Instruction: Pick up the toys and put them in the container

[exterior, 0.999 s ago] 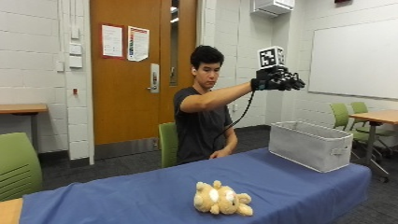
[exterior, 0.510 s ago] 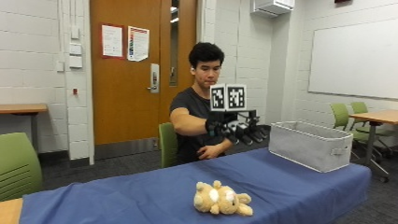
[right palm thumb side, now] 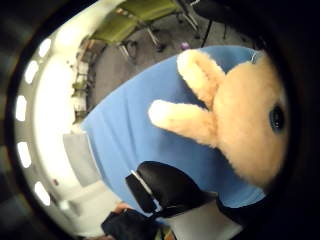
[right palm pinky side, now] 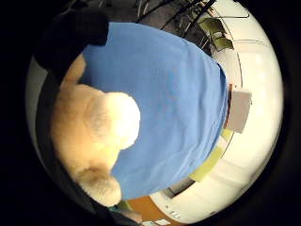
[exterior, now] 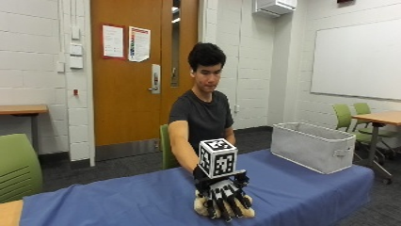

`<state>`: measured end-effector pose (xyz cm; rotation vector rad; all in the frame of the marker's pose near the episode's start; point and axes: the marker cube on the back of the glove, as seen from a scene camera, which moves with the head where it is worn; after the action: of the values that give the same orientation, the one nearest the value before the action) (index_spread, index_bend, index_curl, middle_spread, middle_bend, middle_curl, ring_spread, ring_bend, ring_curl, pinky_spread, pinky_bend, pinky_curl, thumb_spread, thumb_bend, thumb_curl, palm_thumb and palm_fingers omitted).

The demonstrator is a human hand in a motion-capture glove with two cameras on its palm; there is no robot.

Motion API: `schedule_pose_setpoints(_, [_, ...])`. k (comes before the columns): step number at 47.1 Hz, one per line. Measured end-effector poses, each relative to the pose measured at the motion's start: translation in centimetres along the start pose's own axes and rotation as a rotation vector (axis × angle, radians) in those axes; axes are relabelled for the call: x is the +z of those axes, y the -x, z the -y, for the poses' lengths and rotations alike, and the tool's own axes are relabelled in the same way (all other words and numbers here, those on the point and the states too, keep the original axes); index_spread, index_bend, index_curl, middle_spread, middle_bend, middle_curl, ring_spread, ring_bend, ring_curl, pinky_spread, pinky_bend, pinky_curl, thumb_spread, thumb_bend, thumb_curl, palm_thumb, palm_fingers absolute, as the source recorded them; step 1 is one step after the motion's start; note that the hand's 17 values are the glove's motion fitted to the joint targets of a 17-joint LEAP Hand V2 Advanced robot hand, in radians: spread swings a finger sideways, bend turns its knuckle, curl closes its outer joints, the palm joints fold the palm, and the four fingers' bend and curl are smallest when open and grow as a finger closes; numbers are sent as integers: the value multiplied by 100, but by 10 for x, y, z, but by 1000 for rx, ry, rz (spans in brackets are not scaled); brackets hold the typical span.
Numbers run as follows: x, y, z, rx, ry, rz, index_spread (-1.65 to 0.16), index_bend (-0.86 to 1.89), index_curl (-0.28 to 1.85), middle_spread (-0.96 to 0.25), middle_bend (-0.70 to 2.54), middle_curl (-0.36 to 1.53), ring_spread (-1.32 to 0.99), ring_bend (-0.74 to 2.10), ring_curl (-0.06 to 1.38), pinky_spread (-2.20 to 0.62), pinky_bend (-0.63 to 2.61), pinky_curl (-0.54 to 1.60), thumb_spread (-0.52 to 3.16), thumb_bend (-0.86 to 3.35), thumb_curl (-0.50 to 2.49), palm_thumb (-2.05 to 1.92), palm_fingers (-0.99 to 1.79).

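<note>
Seen from outside, the gloved right hand (exterior: 223, 200) rests with fingers spread and draped down over a tan plush toy (exterior: 244, 213) on the blue tablecloth (exterior: 113, 202), the grey fabric container (exterior: 312, 146) well apart. Both palm views show the plush close up: a fuzzy body and limb (right palm pinky side: 94, 136), then long soft ears and a dark eye (right palm thumb side: 240, 125). It looks light, squashy and unbreakable, so gripping the body should serve best.

One stuffed toy (exterior: 245, 211) lies under the gloved hand (exterior: 222, 195), on the one blue-covered table (exterior: 125, 202). One grey container (exterior: 311, 146) stands on that table, well apart from the hand. Four green chairs show: one behind the person, one at the table's far end, two past the container.
</note>
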<state>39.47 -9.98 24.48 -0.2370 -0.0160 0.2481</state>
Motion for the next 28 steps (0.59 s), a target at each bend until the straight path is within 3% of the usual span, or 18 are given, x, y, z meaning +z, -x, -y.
schedule_pose_setpoints(8, [10, -2, 0, 29, -67, -35, -37, 19, 42, -18, 23, 48, -24, 63, 28, -6, 91, 32, 88, -6, 21, -7, 11])
schedule_pose_setpoints(12, [7, 0, -1, 43, -40, -1, -41, 54, 52, -17, 18, 46, -27, 58, 26, -9, 81, 29, 97, 1, 24, 5, 37])
schedule_pose_setpoints(19, [-4, 10, -14, 21, -17, -4, -39, 76, 63, -19, 24, 48, -32, 58, 26, -15, 71, 28, 111, 13, 28, 28, 50])
schedule_pose_setpoints(28, [-13, 26, -39, -29, -34, 40, -37, 47, 63, -31, 42, 52, -44, 88, 32, -28, 79, 29, 111, 26, 41, 57, 92])
